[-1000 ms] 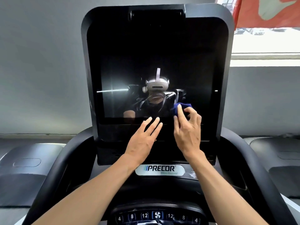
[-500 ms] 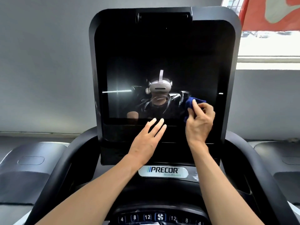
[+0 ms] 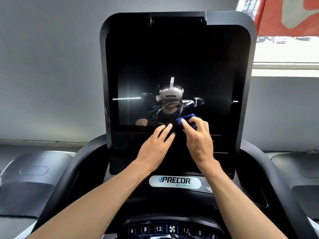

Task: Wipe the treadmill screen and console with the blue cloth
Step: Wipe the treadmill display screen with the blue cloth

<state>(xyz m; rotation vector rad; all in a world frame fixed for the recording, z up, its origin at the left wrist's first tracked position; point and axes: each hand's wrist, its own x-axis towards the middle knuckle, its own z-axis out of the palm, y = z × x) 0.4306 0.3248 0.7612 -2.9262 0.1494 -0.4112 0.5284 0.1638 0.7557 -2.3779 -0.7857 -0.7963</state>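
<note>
Treadmill screen [image 3: 172, 75] under wiping, seen from the head camera. The likeliest fault, as a judgement: the bare left hand [image 3: 156, 145], lying against the dark glass just below centre of the frame, would leave fresh fingermarks on the strip near the lower bezel, and the small bunched blue cloth [image 3: 187, 120] covers so little surface that passes may miss the upper half and the console [image 3: 172, 228] at the bottom of the frame, neither of which the cloth touches now. Firm pressure on the glass could also rock the display or wake the touch panel. The right hand [image 3: 198, 140], right of centre, has its fingers curled round the cloth and presses it on the screen's lower edge. The left hand's fingers are extended, slightly spread, holding nothing.
</note>
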